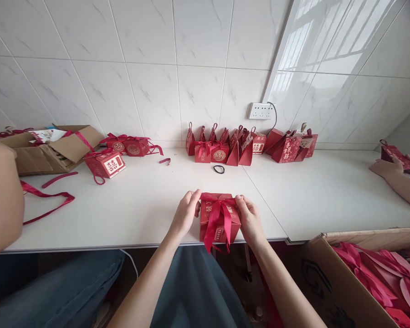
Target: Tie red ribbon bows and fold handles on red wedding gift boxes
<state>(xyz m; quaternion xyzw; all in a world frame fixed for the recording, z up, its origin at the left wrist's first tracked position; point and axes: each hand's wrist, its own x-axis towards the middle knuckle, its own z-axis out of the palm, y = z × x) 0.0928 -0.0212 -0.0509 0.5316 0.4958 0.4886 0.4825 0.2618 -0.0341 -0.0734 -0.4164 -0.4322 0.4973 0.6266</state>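
A red gift box (pixel 210 232) with gold characters sits at the table's front edge before me. A shiny red ribbon (pixel 222 214) is tied over its top, and two ribbon tails hang down the front. Thumb and fingers of my left hand (pixel 187 209) are closed on the ribbon's left side at the box's upper left corner. At the upper right corner, my right hand (pixel 249 216) pinches the ribbon's other side. A bit of red cord shows below the box's front edge.
Red gift boxes (pixel 219 154) line the wall below a socket strip (pixel 261 110). An open carton (pixel 54 157), another red box (pixel 105 164) and loose ribbon (pixel 48 193) lie left. A carton (pixel 328 269) of red boxes stands right. Two other people's arms show at the sides.
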